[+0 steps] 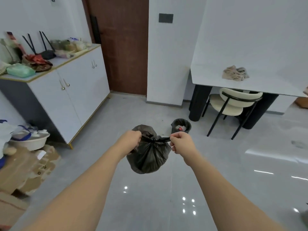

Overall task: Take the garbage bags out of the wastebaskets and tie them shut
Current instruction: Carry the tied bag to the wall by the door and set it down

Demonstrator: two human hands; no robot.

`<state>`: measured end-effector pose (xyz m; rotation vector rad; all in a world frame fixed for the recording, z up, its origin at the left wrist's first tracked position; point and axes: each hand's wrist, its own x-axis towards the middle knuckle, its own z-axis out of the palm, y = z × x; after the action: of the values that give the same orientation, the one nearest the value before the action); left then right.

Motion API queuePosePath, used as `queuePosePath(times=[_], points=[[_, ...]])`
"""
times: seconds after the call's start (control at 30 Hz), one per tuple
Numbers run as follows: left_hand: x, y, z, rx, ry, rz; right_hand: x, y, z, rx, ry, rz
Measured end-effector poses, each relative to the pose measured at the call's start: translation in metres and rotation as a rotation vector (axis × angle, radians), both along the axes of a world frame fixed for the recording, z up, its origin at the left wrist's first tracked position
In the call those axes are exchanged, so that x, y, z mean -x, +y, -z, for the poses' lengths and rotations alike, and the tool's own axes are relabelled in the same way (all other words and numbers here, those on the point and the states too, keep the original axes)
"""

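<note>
A full black garbage bag [148,155] hangs in the air over the grey floor, between my two hands. A knot sits at the bag's top, gathered in the middle. My left hand [131,140] grips the bag's left tail at the neck. My right hand [180,142] pinches the right tail, which is stretched taut from the knot. Behind the bag on the floor stands a small black wastebasket [181,126], lined with a black bag and holding some trash.
A white cabinet [71,90] with a cluttered top runs along the left wall. Cardboard boxes [25,169] and a basin [30,140] lie on the floor at the left. A white table [250,84] and a cream chair [231,105] stand at the right. A brown door [121,45] is ahead.
</note>
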<state>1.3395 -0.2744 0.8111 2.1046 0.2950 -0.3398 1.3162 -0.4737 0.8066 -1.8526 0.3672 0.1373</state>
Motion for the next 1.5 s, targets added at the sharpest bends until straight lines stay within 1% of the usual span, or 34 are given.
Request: queuePosePath(times=[0.1,0.2,0.37,0.57,0.73,0.87,1.03,1.17,1.3,1.37,1.5], points=[[-0.078,-0.012,-0.008,0.108,0.056,-0.02,-0.082,-0.006,0.003,-0.039,-0.014,0.049],[-0.165,-0.028,-0.007,0.188,0.039,-0.031,-0.173,-0.013,0.013,-0.081,-0.041,0.072],[-0.297,-0.049,-0.003,0.285,0.056,-0.129,-0.316,-0.036,0.016,-0.091,-0.052,0.059],[-0.448,-0.064,-0.015,0.308,0.022,-0.124,-0.468,-0.056,0.001,-0.112,-0.063,0.067],[-0.565,-0.069,-0.006,0.327,0.029,-0.12,-0.58,-0.06,0.009,-0.109,-0.044,0.09],[-0.674,-0.066,0.005,0.339,0.0,-0.071,-0.686,-0.058,0.015,-0.089,-0.062,0.107],[-0.812,-0.059,0.002,0.336,-0.012,-0.042,-0.811,-0.057,0.009,-0.096,-0.056,0.12],[-0.903,-0.066,0.008,0.347,0.027,-0.085,-0.899,-0.065,0.008,-0.09,-0.056,0.117],[-0.985,-0.078,0.022,0.353,0.033,-0.052,-0.985,-0.079,0.024,-0.088,-0.007,0.093],[-1.024,-0.079,0.031,0.33,0.03,-0.061,-1.027,-0.081,0.037,-0.043,0.016,0.044],[-1.106,-0.078,0.048,0.255,0.059,-0.054,-1.109,-0.086,0.053,0.169,0.019,-0.088]])
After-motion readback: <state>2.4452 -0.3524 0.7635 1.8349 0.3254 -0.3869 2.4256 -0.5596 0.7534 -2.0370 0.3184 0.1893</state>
